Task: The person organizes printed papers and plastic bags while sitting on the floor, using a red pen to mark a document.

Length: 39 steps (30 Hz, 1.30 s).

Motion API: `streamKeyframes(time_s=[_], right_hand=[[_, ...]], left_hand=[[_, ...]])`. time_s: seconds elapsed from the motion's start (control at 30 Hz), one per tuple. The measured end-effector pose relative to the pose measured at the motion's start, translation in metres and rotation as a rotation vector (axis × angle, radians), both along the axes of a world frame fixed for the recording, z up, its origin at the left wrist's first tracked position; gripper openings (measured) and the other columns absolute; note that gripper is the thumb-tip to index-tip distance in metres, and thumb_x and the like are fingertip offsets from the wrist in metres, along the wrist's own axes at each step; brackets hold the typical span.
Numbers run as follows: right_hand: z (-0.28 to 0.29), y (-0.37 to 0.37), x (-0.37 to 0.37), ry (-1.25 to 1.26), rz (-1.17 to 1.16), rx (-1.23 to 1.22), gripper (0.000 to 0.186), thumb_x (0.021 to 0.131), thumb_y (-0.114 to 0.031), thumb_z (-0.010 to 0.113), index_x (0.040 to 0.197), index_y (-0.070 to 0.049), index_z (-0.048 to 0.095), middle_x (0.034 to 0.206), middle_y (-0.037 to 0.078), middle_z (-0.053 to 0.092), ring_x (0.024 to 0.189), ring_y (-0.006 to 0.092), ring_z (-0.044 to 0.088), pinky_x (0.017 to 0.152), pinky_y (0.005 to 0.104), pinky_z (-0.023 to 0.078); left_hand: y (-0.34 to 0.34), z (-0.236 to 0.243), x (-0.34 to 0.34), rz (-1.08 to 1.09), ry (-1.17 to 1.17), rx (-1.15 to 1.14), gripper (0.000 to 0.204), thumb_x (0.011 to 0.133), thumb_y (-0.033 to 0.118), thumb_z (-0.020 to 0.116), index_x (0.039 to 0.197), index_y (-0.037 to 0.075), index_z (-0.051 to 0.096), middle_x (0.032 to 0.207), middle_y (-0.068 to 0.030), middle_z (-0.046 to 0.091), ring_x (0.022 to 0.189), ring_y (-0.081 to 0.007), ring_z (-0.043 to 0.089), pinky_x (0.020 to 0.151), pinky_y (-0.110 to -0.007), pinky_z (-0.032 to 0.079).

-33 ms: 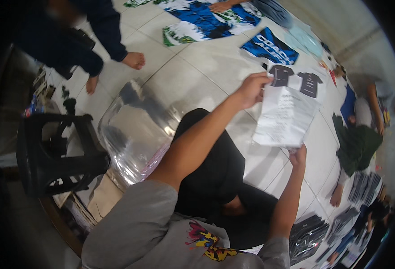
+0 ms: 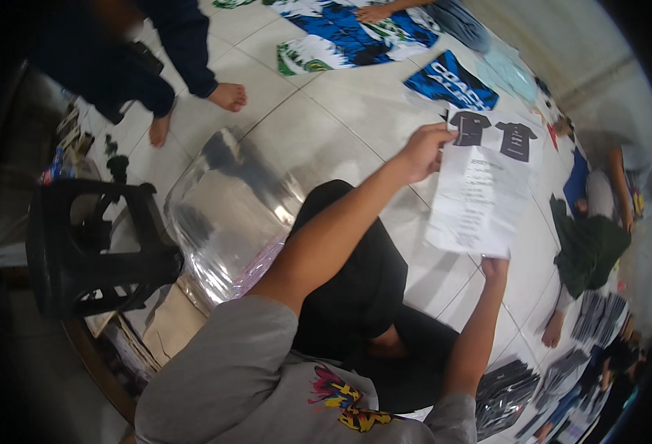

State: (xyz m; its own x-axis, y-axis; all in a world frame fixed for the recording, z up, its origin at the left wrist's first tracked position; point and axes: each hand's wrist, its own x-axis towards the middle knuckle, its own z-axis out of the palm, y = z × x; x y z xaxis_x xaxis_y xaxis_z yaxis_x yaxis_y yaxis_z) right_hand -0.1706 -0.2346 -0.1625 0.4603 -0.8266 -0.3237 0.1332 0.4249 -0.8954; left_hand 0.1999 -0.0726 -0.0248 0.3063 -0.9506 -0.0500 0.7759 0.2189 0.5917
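A white printed sheet [image 2: 480, 200] with two dark shirt pictures at its top is held out over the tiled floor. My left hand [image 2: 429, 152] grips its upper left edge with curled fingers. My right hand [image 2: 495, 270] holds it at the bottom edge, partly hidden behind the paper. My legs in black trousers [image 2: 344, 259] are folded beneath my arms. To my left lies a pile of clear plastic bags [image 2: 222, 207], beside a black plastic stool [image 2: 100, 277].
Another person's bare feet [image 2: 226, 96] stand at upper left. Blue, white and green printed fabrics [image 2: 355, 41] lie ahead, with someone's hand [image 2: 374, 15] on them. At right another person [image 2: 611, 181] sits among clothes. Bagged dark garments [image 2: 511, 392] lie by my right arm.
The sheet and both my hands have shifted slightly right, the sheet's lower edge now lower in the picture.
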Motion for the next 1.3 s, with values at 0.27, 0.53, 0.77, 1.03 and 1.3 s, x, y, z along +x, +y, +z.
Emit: streamKeyframes(time_s=[0.27, 0.53, 0.77, 1.03, 1.3], right_hand=[[0.204, -0.052, 0.002, -0.019, -0.023, -0.371, 0.055, 0.096, -0.004, 0.054, 0.148, 0.009, 0.040, 0.154, 0.024, 0.045, 0.141, 0.0323, 0.048, 0.113, 0.0410, 0.043], [0.383, 0.160, 0.114, 0.547, 0.199, -0.851, 0.035, 0.096, -0.011, 0.058, 0.125, 0.007, 0.062, 0.118, 0.017, 0.072, 0.088, 0.0166, 0.069, 0.073, 0.0275, 0.054], [0.310, 0.357, 0.333, -0.014, 1.104, -0.147, 0.051, 0.090, -0.002, 0.059, 0.140, 0.007, 0.053, 0.126, 0.026, 0.067, 0.089, 0.0270, 0.073, 0.077, 0.0350, 0.060], [0.271, 0.469, 0.480, -0.443, 1.310, 0.178, 0.050, 0.093, 0.003, 0.052, 0.142, 0.007, 0.046, 0.124, 0.026, 0.064, 0.099, 0.0366, 0.073, 0.077, 0.0422, 0.063], [0.122, 0.427, 0.478, 0.223, 1.168, -0.097, 0.036, 0.093, 0.001, 0.054, 0.129, 0.007, 0.050, 0.111, 0.022, 0.072, 0.084, 0.0294, 0.075, 0.066, 0.0352, 0.059]], left_hand=[[0.017, -0.047, 0.036, 0.574, -0.911, 0.756, 0.026, 0.097, 0.020, 0.050, 0.107, 0.001, 0.064, 0.109, -0.0301, 0.069, 0.105, -0.0470, 0.066, 0.097, -0.052, 0.051], [0.013, -0.070, -0.005, 0.249, -1.128, 0.764, 0.029, 0.094, 0.017, 0.054, 0.114, 0.001, 0.065, 0.109, -0.0276, 0.072, 0.105, -0.0363, 0.072, 0.088, -0.049, 0.057], [0.039, -0.055, -0.034, 0.176, -1.022, 0.773, 0.033, 0.094, 0.017, 0.053, 0.118, -0.001, 0.064, 0.113, -0.0285, 0.070, 0.107, -0.0420, 0.069, 0.093, -0.051, 0.054], [0.065, -0.031, -0.042, 0.238, -0.908, 0.599, 0.033, 0.095, 0.017, 0.050, 0.117, -0.002, 0.064, 0.112, -0.0299, 0.069, 0.107, -0.0443, 0.068, 0.094, -0.053, 0.052], [0.064, -0.045, -0.039, 0.299, -0.977, 0.616, 0.030, 0.095, 0.020, 0.051, 0.115, 0.001, 0.064, 0.106, -0.0293, 0.070, 0.103, -0.0453, 0.068, 0.091, -0.055, 0.052]])
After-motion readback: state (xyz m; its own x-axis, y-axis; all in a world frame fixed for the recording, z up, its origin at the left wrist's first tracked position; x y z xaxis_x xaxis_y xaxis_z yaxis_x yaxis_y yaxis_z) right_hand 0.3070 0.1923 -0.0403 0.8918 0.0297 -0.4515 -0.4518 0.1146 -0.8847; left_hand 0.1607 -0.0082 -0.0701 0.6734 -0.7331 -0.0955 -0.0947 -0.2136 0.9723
